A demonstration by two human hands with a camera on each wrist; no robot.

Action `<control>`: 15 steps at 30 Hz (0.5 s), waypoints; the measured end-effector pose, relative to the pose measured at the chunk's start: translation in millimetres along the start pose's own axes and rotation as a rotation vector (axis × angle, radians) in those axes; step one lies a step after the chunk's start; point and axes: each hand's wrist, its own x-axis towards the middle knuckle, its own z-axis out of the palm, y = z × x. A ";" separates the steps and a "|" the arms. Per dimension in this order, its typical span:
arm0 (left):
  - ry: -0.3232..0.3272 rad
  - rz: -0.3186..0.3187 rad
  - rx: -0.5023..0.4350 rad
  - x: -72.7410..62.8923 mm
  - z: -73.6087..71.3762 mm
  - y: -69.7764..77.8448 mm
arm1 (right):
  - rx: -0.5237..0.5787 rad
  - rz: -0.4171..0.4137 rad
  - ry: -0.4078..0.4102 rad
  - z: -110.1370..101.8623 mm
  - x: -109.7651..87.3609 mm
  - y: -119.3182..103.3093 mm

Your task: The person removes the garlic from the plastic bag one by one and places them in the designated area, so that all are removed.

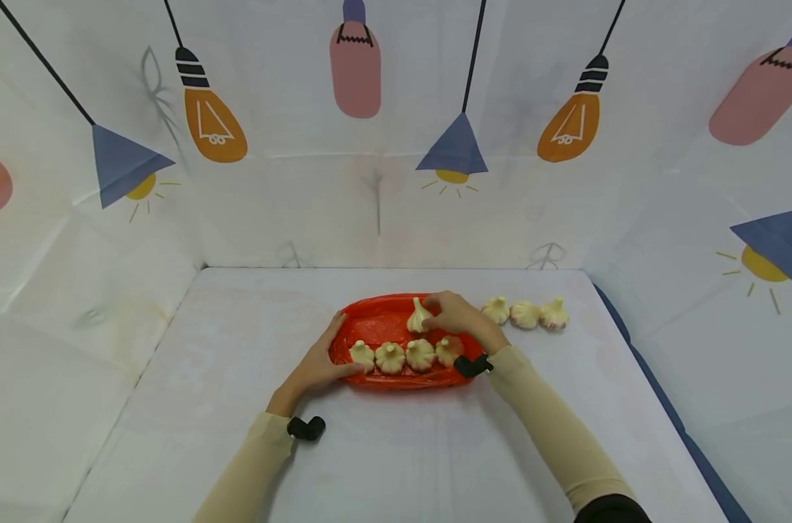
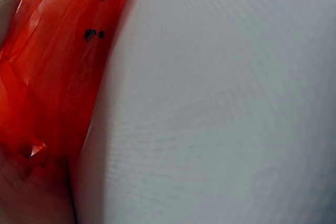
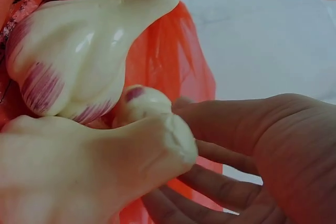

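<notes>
Worktop [image 1: 396, 457]: far edge across mid-frame; white surface at left gives you room. Tray [image 1: 396, 383], centre: red, filmy, probably light and apt to slide; steady it by the rim. Your left grip [image 1: 313, 363] holds its left end, thumb over the lower-left rim. Your right grip [image 1: 459, 317] pinches one bulb [image 1: 418, 318] at the tray's upper middle; contact beneath, you cannot tell. Four bulbs [image 1: 390, 357] line the tray's lower side; three others [image 1: 525, 314] lie on the worktop, upper right. Gloss suggests stiff, light, slightly slippery bulbs: take belly or neck.
</notes>
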 end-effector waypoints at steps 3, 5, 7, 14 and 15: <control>-0.002 0.005 -0.001 0.1 0.5 -0.4 | -0.007 0.011 -0.017 1.7 2.6 2.7; -0.001 0.002 -0.001 0.2 0.7 -0.7 | -0.022 0.011 -0.026 3.1 4.3 4.0; -0.001 -0.003 -0.003 0.4 0.6 -1.3 | -0.043 0.008 -0.031 4.4 5.5 5.7; 0.000 -0.010 0.003 1.1 0.3 -1.4 | -0.038 -0.008 -0.028 8.4 9.4 9.7; -0.001 -0.010 0.004 1.1 0.4 -1.0 | -0.032 -0.007 -0.026 8.7 9.7 9.9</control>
